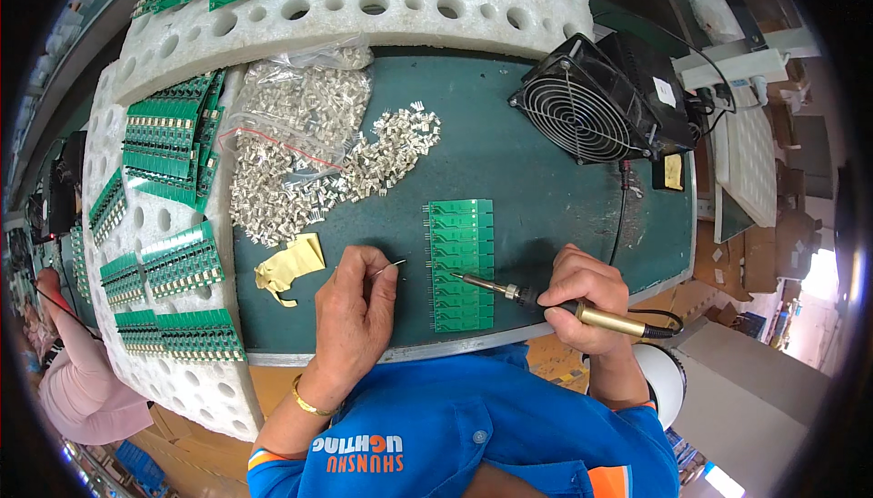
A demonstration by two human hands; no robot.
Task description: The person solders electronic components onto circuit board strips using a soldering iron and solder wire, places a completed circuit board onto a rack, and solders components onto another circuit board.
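Wearing blue shirt [436,407], gripping iron [523,295] over board [462,225] in closed right hand [587,296], pinching wire [396,264] in left hand [355,307].

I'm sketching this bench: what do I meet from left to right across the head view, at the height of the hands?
White foam sheet, yellow paper, left hand, green circuit board, right hand.

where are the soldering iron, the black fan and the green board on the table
Soldering iron [522,294], head view: its dark collar
Black fan [576,114], head view: its grille's centre
Green board [466,251], head view: near its middle
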